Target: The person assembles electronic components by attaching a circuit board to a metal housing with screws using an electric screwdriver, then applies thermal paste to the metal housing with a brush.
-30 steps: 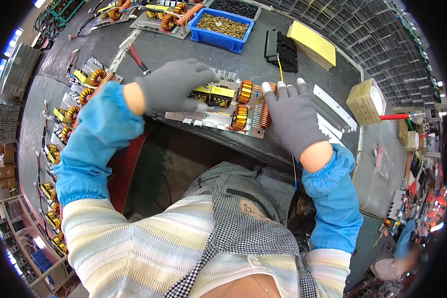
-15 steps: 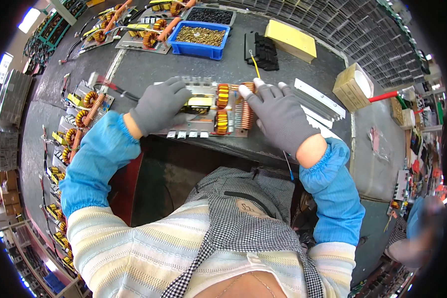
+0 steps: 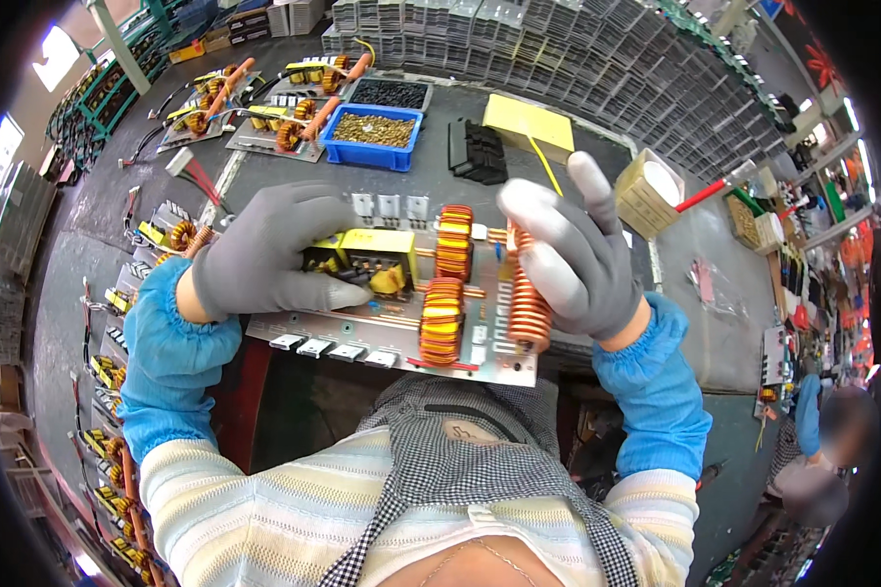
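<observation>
A circuit board is raised and tilted above the bench's front edge. My left hand, in a grey glove, is closed around its left end, beside a yellow-wrapped transformer. On the board's right half stand two toroid coils, an upper coil and a lower coil. My right hand, gloved with white fingertips, is closed at the right edge, its fingers against a long copper coil; one finger sticks up. A thin yellow wire rises behind these fingers; whether they hold it is hidden.
Behind the board sit a blue tray of small brass parts, a tray of black parts, black blocks and a yellow block. More boards lie left. A box with a red-handled tool stands right.
The board has come up off the bench, nearer to me and tilted, with both hands on it. My right hand has turned and its fingers now bend over the copper coil.
</observation>
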Demonstrator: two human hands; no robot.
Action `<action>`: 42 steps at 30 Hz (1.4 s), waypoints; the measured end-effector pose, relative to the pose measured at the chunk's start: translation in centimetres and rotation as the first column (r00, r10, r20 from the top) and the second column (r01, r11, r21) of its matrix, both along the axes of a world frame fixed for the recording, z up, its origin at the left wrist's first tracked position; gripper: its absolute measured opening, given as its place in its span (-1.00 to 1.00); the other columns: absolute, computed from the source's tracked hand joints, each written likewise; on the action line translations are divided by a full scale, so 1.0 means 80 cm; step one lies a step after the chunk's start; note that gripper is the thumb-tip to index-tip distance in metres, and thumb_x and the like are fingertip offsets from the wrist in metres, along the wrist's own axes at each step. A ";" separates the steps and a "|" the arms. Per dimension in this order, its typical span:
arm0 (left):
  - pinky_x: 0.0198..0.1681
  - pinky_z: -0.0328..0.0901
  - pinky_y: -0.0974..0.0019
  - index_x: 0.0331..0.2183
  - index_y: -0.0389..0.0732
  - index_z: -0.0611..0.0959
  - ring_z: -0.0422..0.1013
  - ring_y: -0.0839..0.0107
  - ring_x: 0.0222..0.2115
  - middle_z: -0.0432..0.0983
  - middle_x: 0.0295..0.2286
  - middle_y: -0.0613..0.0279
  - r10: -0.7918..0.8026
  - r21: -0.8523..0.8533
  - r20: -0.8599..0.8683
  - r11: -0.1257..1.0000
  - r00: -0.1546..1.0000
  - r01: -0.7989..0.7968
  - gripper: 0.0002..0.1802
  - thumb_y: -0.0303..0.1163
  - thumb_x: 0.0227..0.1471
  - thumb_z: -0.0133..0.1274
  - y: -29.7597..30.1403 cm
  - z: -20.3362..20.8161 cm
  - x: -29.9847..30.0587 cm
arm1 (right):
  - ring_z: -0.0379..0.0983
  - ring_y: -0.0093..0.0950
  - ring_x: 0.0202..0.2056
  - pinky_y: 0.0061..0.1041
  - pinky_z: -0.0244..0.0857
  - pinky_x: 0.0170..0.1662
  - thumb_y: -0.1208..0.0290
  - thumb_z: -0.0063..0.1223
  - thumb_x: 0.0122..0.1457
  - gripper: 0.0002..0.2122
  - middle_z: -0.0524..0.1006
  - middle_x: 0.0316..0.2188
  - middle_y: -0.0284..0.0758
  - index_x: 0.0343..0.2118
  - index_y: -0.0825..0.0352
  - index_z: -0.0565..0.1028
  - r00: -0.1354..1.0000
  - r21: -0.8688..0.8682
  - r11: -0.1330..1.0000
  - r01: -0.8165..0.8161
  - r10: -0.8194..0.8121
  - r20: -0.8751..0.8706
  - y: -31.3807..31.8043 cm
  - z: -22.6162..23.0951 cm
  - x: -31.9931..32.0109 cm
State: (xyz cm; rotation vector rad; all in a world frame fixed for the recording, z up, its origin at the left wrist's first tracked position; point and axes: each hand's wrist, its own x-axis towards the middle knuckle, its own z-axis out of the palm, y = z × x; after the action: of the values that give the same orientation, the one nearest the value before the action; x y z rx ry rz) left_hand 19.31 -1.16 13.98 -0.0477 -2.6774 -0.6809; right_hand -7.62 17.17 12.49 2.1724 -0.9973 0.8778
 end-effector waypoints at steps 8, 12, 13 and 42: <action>-0.08 0.37 0.41 -0.03 -0.35 0.60 0.47 0.51 -0.19 0.60 -0.21 0.22 -0.212 0.560 0.126 0.822 0.969 0.107 -0.27 0.01 -0.09 0.38 0.027 0.047 -0.119 | 0.49 -0.40 -0.11 -0.40 0.40 0.01 0.47 0.39 -0.03 -0.38 0.50 -0.05 -0.22 0.12 0.35 0.34 0.683 0.394 0.908 -0.143 -0.198 0.704 0.136 0.001 -0.065; -0.07 0.41 0.41 0.09 -0.46 0.46 0.53 0.33 -0.17 0.58 -0.13 0.05 -0.189 0.985 -0.136 0.075 0.972 0.153 0.27 0.65 0.01 -0.47 0.026 0.052 -0.189 | 0.48 -0.44 -0.05 -0.41 0.39 0.06 0.53 0.30 0.01 -0.36 0.50 -0.03 -0.26 0.20 0.40 0.31 0.384 0.413 0.909 -0.044 -0.367 0.847 0.195 0.033 -0.089; -0.20 0.38 0.49 0.06 -0.52 0.47 0.52 0.43 -0.25 0.60 -0.20 0.10 0.114 0.843 -0.138 0.535 0.984 0.056 0.36 0.71 -0.07 -0.50 0.034 0.049 -0.207 | 0.50 -0.43 -0.03 -0.40 0.41 0.06 0.51 0.28 0.02 -0.39 0.51 -0.02 -0.25 0.19 0.40 0.34 0.235 0.358 0.919 -0.165 -0.316 0.919 0.206 0.041 -0.094; -0.55 0.36 0.28 -0.40 -0.28 0.70 0.50 0.34 -0.63 0.55 -0.63 0.15 0.042 0.113 0.809 0.968 0.587 -0.225 -0.37 0.19 0.15 0.08 0.065 -0.043 -0.355 | 0.53 -0.57 -0.60 -0.72 0.18 -0.74 -0.29 -0.14 0.27 -0.34 0.62 -0.44 -0.29 -0.01 0.33 0.50 -0.387 0.530 0.738 -0.417 -0.672 0.631 0.222 -0.111 -0.227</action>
State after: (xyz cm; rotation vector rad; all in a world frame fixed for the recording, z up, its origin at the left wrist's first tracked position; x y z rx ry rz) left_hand -9.12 4.06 10.54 0.6890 -3.3741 -1.1381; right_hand -25.78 34.93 3.61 0.5818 -2.7411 2.8070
